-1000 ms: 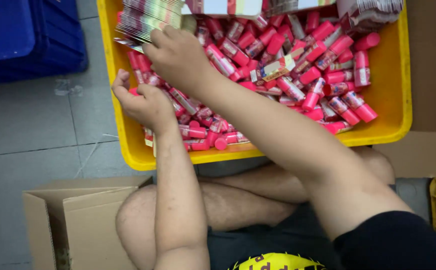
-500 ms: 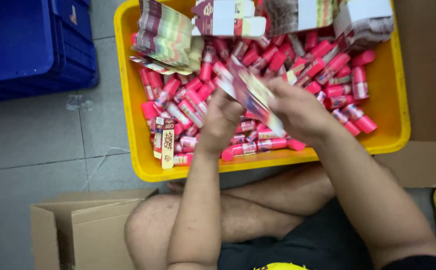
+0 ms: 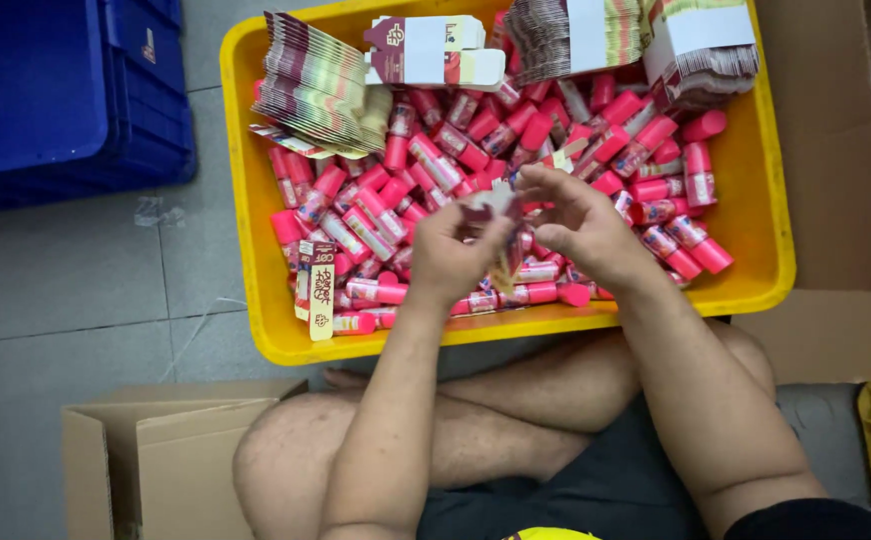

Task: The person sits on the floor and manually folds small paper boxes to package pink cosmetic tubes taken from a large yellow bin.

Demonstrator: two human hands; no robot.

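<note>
Over the near half of the yellow plastic tub (image 3: pixel 256 180), both hands meet above a heap of small pink-capped tubes (image 3: pixel 436 160). The left hand (image 3: pixel 446 255) has its fingers curled shut around a small folded carton (image 3: pixel 501 235), red and cream, which hangs between the two hands just over the tubes. The right hand (image 3: pixel 576 220) pinches the carton's upper edge between thumb and forefinger, the other fingers loosely spread. At the tub's far side lie stacks of flat carton blanks (image 3: pixel 321 85), one opened-up carton (image 3: pixel 426 50) and banded bundles (image 3: pixel 636 40). One filled carton (image 3: pixel 321 290) lies near the tub's left wall. A blue crate (image 3: pixel 56 90) stands left of the tub, an open cardboard box (image 3: pixel 156 460) beside the person's crossed legs.
</note>
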